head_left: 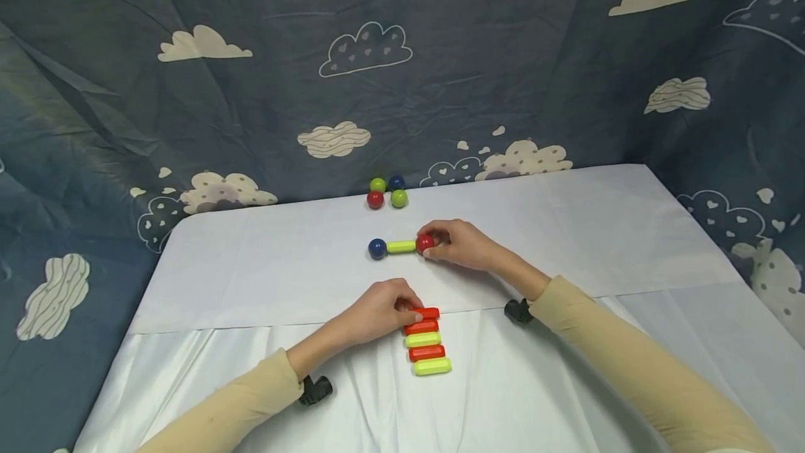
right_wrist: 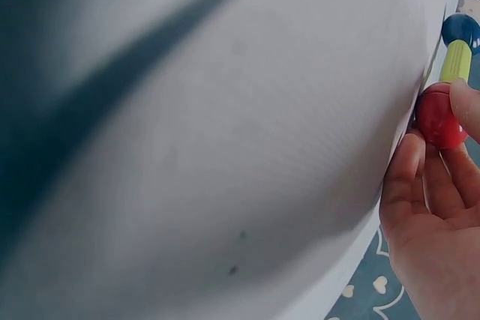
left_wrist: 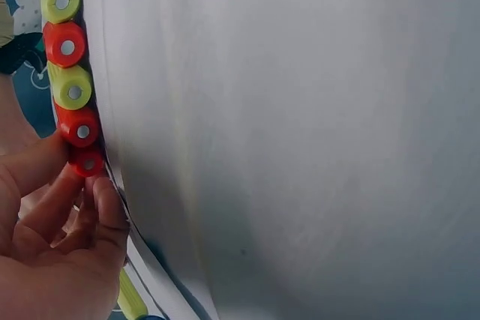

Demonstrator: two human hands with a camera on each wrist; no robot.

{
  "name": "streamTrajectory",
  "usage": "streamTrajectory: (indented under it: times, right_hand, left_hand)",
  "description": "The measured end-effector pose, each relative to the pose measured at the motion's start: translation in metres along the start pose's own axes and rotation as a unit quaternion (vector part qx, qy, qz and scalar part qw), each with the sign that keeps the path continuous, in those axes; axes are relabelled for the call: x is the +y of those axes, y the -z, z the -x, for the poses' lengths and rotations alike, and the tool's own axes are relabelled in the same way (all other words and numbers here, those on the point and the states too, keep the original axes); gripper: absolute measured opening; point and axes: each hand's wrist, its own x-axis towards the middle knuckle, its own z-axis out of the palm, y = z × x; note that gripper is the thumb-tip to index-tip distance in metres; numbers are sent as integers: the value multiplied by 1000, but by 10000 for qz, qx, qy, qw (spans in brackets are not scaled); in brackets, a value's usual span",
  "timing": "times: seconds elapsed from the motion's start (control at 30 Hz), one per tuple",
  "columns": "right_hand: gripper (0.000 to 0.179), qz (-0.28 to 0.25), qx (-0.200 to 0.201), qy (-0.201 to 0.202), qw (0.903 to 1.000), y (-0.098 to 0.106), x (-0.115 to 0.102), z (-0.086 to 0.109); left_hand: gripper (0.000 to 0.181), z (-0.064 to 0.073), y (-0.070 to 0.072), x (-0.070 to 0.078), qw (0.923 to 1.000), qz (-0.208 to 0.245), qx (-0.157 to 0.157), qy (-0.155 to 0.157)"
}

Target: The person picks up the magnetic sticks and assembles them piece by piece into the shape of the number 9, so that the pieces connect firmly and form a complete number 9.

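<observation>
In the head view, a yellow-green rod (head_left: 401,247) lies between a blue ball (head_left: 377,249) and a red ball (head_left: 424,243), touching both. My right hand (head_left: 465,245) pinches that red ball from the right; the right wrist view shows the thumb on top of the ball (right_wrist: 441,116) and fingers beneath. Closer to me, red and yellow-green rods lie side by side in a row. My left hand (head_left: 380,310) holds the farthest red rod (head_left: 429,313) by thumb and fingers. Pale metallic discs show on the rod ends in the left wrist view, including this red rod (left_wrist: 90,162).
Behind the rod and balls, a loose cluster holds a red ball (head_left: 375,200), a dark blue ball (head_left: 396,183) and two green balls (head_left: 399,198). White cloth (head_left: 251,285) covers the table, and a dark cloud-patterned curtain (head_left: 277,103) hangs along its back edge.
</observation>
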Motion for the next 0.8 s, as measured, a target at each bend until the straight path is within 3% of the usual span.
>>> streamTrajectory:
  times: [0.23,0.33,0.43,0.5,0.6,0.8]
  right_hand:
    - [37,-55,20,146,9999,-1,3,0]
    - [37,-78,15,146,9999,-1,3,1]
    - [37,-81,1,92,9999,0,2,1]
    - [37,-81,-16,54,10000,0,1,1]
    - [37,-85,-31,-5,10000,0,0,1]
    - [37,-87,-30,-20,10000,0,-1,1]
  left_hand:
    - [5,6,3,-1,9990,151,238,354]
    - [8,8,8,-5,9963,395,449,617]
    - [16,10,14,-10,9889,907,640,983]
    - [22,10,18,-14,9809,1303,749,1233]
    - [25,10,26,-18,9616,1925,987,1689]
    - [21,3,38,-22,9101,2939,1581,2459]
